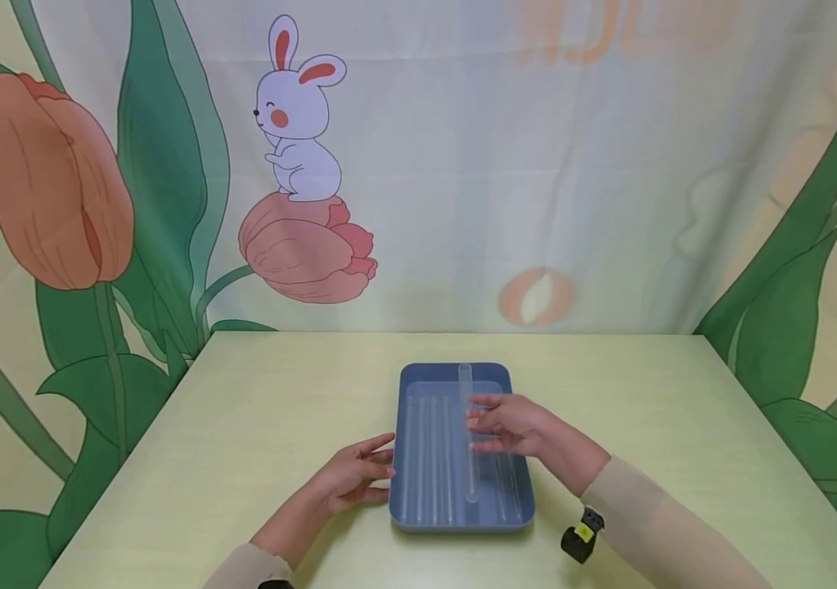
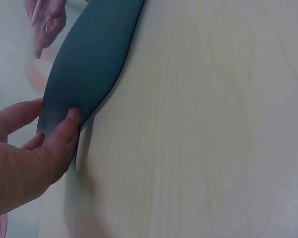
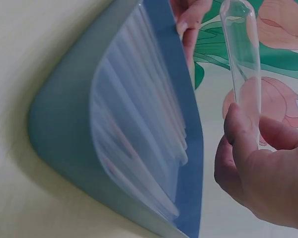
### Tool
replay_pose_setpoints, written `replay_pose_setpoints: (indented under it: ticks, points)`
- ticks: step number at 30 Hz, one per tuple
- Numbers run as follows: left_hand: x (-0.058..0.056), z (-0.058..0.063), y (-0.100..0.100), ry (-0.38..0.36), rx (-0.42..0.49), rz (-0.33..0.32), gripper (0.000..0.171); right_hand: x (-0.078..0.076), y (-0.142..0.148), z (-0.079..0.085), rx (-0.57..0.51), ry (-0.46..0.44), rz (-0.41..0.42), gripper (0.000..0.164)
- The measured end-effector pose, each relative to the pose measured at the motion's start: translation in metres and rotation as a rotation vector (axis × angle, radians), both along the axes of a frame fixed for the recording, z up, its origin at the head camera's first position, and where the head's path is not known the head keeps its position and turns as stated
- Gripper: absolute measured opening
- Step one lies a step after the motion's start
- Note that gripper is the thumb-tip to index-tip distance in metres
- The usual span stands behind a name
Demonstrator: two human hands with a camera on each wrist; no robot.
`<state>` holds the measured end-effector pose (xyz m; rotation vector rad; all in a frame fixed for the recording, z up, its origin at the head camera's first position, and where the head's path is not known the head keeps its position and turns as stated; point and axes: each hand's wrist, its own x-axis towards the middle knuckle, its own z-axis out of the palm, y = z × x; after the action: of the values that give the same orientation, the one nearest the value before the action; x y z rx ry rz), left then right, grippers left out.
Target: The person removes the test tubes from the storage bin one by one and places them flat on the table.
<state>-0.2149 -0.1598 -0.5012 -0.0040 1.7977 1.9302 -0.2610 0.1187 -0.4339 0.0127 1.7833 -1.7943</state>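
Observation:
A blue rectangular tray [image 1: 468,528] lies on the table with several clear test tubes [image 1: 434,458] lengthwise in it, some along its left side and others by its right wall. My right hand [image 1: 510,424] pinches another clear test tube [image 3: 246,64] between thumb and fingers. In the right wrist view this tube is raised above the tray, its rounded end pointing up. My left hand [image 1: 355,474] is at the tray's left side, fingers loosely spread. In the left wrist view its fingertips [image 2: 73,113] touch the outer wall.
The pale wood-look table [image 1: 278,393] extends to both sides of the tray. A printed curtain [image 1: 447,164] with tulips and a rabbit hangs behind its far edge. A black strap device [image 1: 582,536] sits at the right wrist.

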Motion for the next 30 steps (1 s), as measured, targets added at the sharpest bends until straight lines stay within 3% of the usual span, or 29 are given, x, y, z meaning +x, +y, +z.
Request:
replay_pose_setpoints:
  ticks: [10, 17, 30]
  points:
    - [0.002, 0.001, 0.001, -0.006, 0.003, 0.006, 0.072, 0.003, 0.021, 0.022, 0.025, 0.062, 0.046, 0.066]
    - [0.002, 0.0, 0.001, 0.0, -0.007, 0.009, 0.072, 0.004, 0.041, 0.034, 0.039, 0.078, 0.022, 0.066]
    - [0.001, 0.0, 0.002, 0.006, -0.009, -0.006, 0.072, 0.008, 0.083, 0.03, -0.017, 0.101, -0.005, 0.068]
